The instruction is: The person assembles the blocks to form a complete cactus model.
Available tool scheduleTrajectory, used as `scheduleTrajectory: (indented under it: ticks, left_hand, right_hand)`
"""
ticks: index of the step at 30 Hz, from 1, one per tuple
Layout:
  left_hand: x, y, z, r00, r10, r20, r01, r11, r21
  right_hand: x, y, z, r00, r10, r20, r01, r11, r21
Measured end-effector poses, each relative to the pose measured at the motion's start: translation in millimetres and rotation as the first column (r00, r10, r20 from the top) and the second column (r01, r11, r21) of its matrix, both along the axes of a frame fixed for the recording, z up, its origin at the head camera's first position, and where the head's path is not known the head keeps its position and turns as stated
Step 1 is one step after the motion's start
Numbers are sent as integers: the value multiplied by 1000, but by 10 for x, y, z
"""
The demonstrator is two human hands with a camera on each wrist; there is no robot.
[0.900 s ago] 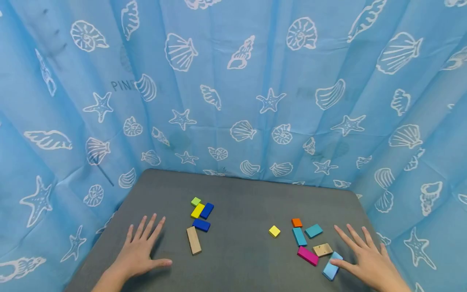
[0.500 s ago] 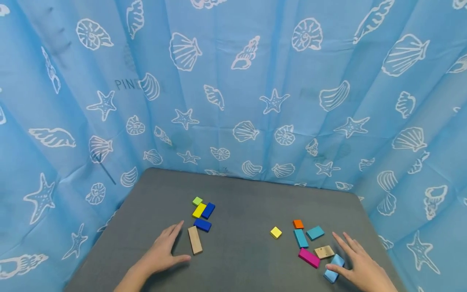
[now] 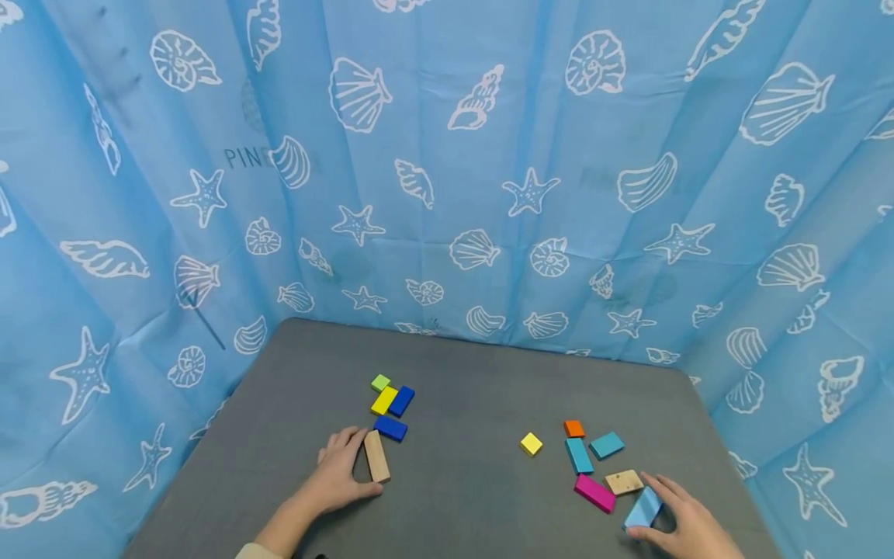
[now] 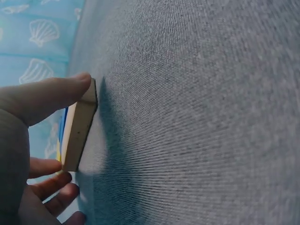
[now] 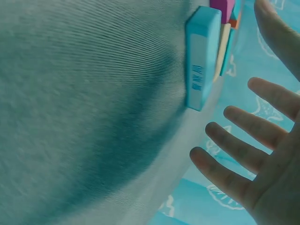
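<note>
Moved nearer since earlier: left grip (image 3: 338, 475), wide, straddles the long wooden block (image 3: 377, 456); right grip (image 3: 687, 522), also wide, spans the light blue block (image 3: 639, 511). Contact unclear at both.

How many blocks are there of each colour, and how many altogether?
Small lime green block: 1
Yellow blocks, one oblong, one squarish: 2
Dark blue oblong blocks: 2
Tan wooden oblong blocks: 2
Small orange block: 1
Teal oblong blocks: 2
Magenta oblong block: 1
Light blue oblong block: 1
Total: 12
</note>
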State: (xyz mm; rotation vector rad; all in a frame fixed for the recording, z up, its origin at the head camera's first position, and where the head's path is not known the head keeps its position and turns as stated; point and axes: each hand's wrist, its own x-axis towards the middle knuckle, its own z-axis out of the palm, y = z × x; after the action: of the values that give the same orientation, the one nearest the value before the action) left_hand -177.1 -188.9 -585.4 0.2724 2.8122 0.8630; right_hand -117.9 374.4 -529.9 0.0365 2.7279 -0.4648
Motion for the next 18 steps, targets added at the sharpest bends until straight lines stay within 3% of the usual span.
scheduleTrajectory:
  ticks: [10, 18]
  left_hand:
    - [-23, 28, -10, 1000, 0, -2, 0, 999, 36]
    - [92, 257, 46, 995, -99, 29, 96, 993, 75]
  right_hand:
    - [2, 86, -138, 994, -74, 80, 78, 996, -51]
    - [-7, 106, -183, 980, -126, 153, 133, 990, -38]
